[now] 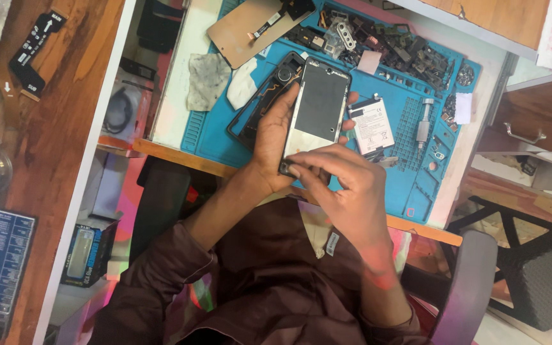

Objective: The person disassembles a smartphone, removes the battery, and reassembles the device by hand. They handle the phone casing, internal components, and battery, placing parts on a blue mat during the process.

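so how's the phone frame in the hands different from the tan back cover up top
The phone frame is dark grey and silver, held above the blue mat by the left hand, with the right hand at its lower end. The tan back cover lies untouched on the mat, skewed. Both are flat, phone-sized rectangles.

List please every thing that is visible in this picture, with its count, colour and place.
opened phone: one, grey-black, held above mat
repair mat: one, blue, on desk
phone frame: one, black, on mat under phone
battery: one, white, mat right of phone
back panel: one, tan, mat top edge
cloths: two, grey-white, mat left edge
small parts: many, dark, mat top
left hand: holds phone
right hand: fingers at phone's lower end
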